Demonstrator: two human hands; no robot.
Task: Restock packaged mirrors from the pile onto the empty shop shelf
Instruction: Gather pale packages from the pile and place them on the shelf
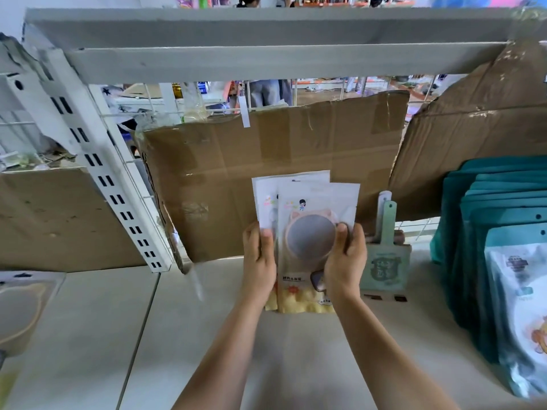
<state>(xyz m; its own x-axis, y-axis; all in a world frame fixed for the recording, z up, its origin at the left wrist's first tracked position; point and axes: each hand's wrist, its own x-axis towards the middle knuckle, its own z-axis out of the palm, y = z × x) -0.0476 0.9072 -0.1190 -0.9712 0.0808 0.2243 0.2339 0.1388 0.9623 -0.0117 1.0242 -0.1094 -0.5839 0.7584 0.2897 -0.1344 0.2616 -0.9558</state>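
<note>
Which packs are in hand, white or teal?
The white packs showing a pink eared mirror, at centre: the left hand and right hand grip their sides. The teal packs stand untouched in a row at right.

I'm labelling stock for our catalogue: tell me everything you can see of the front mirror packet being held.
The front mirror packet is a glossy white pouch with a yellow printed base and a small cartoon figure near its top. A round pink-rimmed mirror with two ears shows on it. It is held upright, overlapping another packet behind; the left hand and right hand grip the pair's sides, before brown cardboard.
</note>
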